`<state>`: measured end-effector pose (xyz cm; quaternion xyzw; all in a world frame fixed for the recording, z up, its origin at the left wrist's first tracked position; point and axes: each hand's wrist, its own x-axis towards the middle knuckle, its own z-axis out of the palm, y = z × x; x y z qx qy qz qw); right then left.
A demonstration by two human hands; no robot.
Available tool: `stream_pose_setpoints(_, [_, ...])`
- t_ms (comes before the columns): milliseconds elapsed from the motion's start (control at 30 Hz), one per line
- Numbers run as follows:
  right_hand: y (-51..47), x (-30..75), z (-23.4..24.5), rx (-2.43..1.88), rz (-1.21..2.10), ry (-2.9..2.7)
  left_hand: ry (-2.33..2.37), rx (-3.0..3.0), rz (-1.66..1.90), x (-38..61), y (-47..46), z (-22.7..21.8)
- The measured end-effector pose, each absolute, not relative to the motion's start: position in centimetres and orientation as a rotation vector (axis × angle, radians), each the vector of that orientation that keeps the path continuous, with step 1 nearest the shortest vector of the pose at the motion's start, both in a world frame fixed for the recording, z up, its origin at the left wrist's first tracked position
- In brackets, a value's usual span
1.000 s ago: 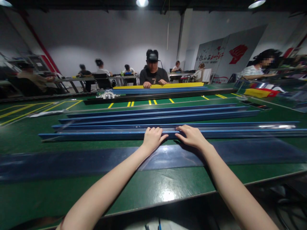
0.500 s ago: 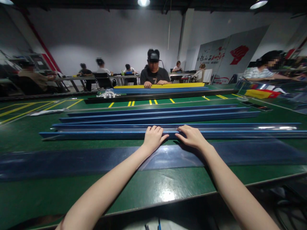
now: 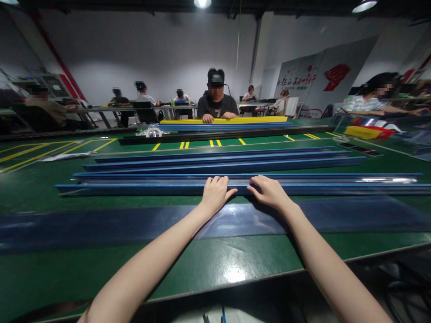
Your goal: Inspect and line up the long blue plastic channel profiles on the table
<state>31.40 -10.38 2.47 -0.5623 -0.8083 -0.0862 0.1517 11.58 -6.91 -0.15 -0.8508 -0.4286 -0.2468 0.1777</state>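
Observation:
A long blue channel strip (image 3: 134, 190) lies crosswise on the green table (image 3: 232, 258) in front of me. My left hand (image 3: 214, 194) is closed over its near edge, fingers on top and thumb on the near side. To the right, with a short gap between them, my right hand (image 3: 269, 193) grips the same edge, its fingers bent over the rim. A clear plastic strip (image 3: 101, 226) lies flat under my forearms, nearer to me. Inside the blue channel, some shiny clear film (image 3: 387, 180) shows at the right.
Farther back lie more blue strips (image 3: 222, 166), a black strip (image 3: 188, 137) and a phone (image 3: 363, 148). Across the table a co-worker (image 3: 217, 105) has both hands on a yellow strip (image 3: 262, 120). A yellow and red item (image 3: 367, 131) sits at right.

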Motion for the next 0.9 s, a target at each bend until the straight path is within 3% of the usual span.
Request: stream_pose_setpoints(900, [-10.33, 31.40, 2.37, -1.539, -0.304, -2.291, -1.242, -2.371, -0.663, 11.68, -6.92, -0.09])
